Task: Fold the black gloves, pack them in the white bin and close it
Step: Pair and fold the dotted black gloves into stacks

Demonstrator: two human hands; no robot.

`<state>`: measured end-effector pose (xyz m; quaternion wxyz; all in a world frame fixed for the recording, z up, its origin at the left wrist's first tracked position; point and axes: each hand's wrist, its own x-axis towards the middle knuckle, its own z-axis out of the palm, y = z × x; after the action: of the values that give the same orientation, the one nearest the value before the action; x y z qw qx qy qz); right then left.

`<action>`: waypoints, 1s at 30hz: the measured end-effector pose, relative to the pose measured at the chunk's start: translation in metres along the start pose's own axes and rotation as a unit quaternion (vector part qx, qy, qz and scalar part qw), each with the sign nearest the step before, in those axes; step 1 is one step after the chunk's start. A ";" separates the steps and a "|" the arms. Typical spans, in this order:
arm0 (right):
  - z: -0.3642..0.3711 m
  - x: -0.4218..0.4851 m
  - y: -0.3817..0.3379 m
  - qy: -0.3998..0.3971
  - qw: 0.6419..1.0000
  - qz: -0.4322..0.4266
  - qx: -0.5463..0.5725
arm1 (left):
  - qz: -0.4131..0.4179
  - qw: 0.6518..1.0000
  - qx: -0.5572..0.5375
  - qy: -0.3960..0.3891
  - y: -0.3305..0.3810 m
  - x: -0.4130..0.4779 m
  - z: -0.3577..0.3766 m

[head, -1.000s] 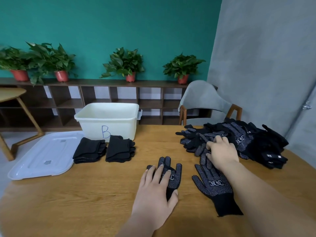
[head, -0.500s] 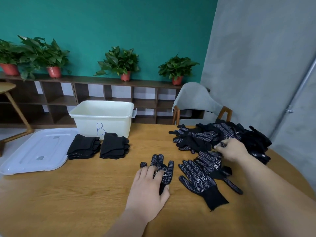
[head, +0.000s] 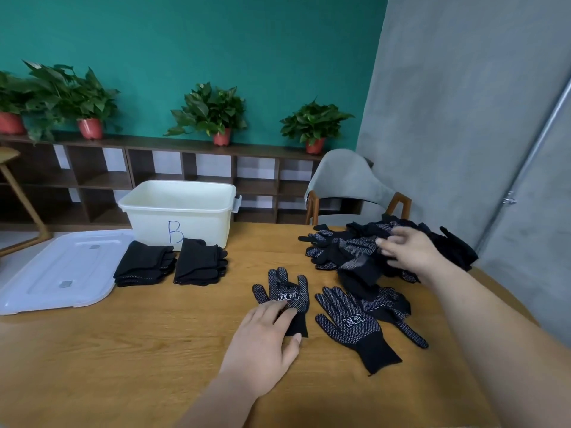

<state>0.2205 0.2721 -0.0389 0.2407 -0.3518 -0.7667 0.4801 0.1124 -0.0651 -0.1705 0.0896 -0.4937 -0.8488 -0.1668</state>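
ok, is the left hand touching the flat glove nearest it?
Touching. Head view: left hand lies flat on the flat glove, fingers overlapping its cuff end.

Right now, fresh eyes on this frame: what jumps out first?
The heap of loose black gloves on the table's right stands out, with the right hand reaching over it, fingers blurred. Near centre, the left hand lies flat on the cuff of a dotted glove. On the left, the open white bin marked B stands behind two folded stacks, with its lid lying beside it.
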 end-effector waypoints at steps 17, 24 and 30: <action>0.036 -0.019 0.061 -0.048 0.872 -0.137 -0.468 | -0.033 0.999 -0.003 0.020 0.000 0.001 0.002; 0.020 -0.015 0.015 0.019 0.914 -0.194 -0.357 | -0.025 0.999 -0.013 0.021 -0.002 0.000 0.002; 0.006 -0.027 -0.037 -0.021 0.940 -0.206 -0.270 | -0.032 0.998 -0.007 0.046 -0.003 -0.002 0.003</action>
<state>0.2218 0.2375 -0.0085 0.2142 -0.2284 -0.9280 0.2019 0.1105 -0.0666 -0.1745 0.1196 -0.4587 -0.8578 -0.1985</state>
